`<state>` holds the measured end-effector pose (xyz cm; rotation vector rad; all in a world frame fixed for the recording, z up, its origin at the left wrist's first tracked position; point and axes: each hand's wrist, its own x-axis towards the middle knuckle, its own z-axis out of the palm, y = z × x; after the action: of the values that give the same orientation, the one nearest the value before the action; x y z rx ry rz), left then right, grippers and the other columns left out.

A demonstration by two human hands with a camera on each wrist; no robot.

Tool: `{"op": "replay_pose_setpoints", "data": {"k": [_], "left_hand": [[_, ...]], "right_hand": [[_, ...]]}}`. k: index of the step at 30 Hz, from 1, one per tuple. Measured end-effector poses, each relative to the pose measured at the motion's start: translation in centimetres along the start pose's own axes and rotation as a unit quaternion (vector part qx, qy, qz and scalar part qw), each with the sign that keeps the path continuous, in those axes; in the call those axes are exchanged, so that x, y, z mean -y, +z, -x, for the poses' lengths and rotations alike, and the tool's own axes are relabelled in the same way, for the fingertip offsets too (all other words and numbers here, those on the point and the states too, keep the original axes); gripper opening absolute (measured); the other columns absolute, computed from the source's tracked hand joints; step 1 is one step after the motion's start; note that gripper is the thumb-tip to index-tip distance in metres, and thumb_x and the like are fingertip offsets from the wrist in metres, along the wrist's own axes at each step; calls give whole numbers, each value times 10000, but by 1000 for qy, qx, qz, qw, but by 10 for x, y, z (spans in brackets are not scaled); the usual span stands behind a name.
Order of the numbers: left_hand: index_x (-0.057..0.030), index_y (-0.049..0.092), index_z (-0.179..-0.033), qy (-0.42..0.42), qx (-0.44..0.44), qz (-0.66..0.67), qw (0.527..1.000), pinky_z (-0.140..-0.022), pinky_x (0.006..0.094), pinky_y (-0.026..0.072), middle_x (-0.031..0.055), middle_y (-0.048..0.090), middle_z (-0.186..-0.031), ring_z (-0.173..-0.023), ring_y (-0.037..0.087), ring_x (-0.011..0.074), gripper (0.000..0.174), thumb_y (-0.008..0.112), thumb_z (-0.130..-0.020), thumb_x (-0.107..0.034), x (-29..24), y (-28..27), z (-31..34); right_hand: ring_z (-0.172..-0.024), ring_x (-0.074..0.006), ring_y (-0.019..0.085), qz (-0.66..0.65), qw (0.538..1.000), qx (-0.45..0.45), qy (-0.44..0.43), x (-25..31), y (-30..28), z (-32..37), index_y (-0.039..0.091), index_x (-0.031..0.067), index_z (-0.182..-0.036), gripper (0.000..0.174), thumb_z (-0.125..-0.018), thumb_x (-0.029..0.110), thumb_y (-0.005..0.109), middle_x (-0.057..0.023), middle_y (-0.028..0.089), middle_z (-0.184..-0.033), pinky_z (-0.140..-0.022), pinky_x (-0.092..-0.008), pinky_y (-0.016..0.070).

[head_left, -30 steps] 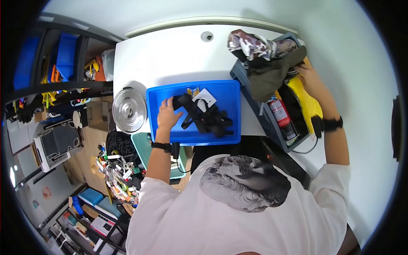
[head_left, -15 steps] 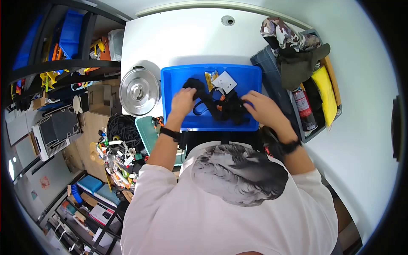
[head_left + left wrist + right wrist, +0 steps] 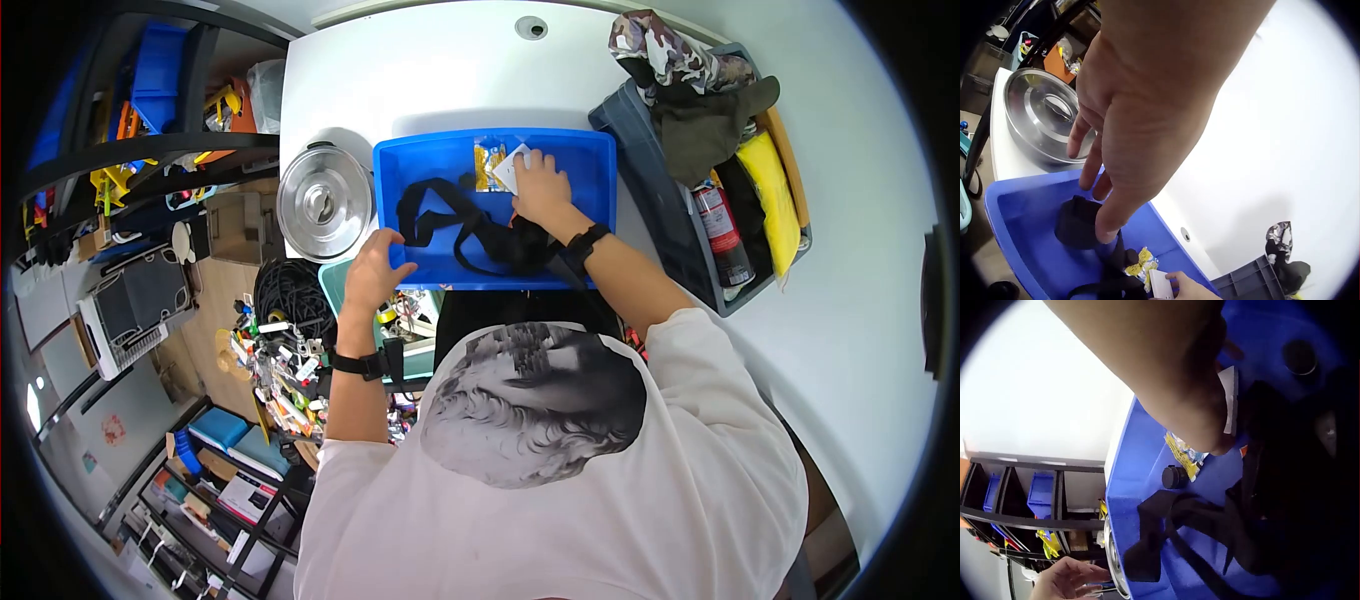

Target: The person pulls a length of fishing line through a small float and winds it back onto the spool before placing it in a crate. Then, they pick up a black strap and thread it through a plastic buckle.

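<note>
A shallow blue bin stands on the white table. In it my right hand grips a white wall socket, its face partly hidden by the fingers. Beside the socket lies a yellow and clear packet, with a small black cylinder close to it in the right wrist view. A tangle of black straps spreads across the bin floor. At the bin's left front corner, my left hand hovers by the rim, fingers loosely bent and holding nothing.
A round metal lid sits left of the bin. To the right, a grey crate holds a dark cap, camouflage cloth, a red and black can and a yellow item. Black shelving stands at far left.
My right hand came from the grey crate into the bin, then moved up-left to the wall socket and took hold of it. My left hand left the black straps and drew back to the rim.
</note>
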<state>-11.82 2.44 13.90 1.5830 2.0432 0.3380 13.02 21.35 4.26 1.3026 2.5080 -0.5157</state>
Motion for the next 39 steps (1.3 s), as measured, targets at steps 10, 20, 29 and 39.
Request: {"op": "replay_pose_setpoints", "data": {"k": [10, 20, 29, 39], "left_hand": [[-19, 594, -1195, 27, 8, 213, 977, -898, 400, 521, 123, 690, -1138, -1037, 677, 277, 490, 825, -805, -204, -85, -6, -29], [-44, 562, -1256, -151, 50, 638, 753, -773, 289, 525, 56, 688, -984, -887, 650, 131, 342, 677, -970, -191, -123, 13, 38], [-49, 623, -1188, -441, -352, 573, 594, -725, 264, 491, 4, 684, -961, -848, 640, 108, 306, 712, -915, -154, 45, 116, 219], [-84, 578, -1122, -558, -496, 574, 337, -618, 351, 558, 76, 682, -990, -780, 674, 200, 338, 780, -854, -121, 312, 271, 211]], "right_hand": [[-996, -262, 680, -873, 462, 157, 9, -34, -109, 71, 522, 21, -1325, 459, -902, 168, 623, -158, 656, -1182, -896, -388, 532], [-1174, -316, 618, -501, 760, -64, -408, 6, -113, 103, 713, 46, -991, 264, -795, -111, 633, -134, 655, -1246, -968, -371, 497], [-1161, -304, 572, -354, 905, -9, -237, 22, -38, 59, 547, 22, -1296, 572, -796, 148, 794, -174, 550, -1317, -925, -367, 497], [-1180, -346, 561, -221, 973, -30, 56, -17, 45, -33, 484, -82, -1315, 654, -871, 308, 765, -266, 560, -1245, -1010, -421, 454]]}}
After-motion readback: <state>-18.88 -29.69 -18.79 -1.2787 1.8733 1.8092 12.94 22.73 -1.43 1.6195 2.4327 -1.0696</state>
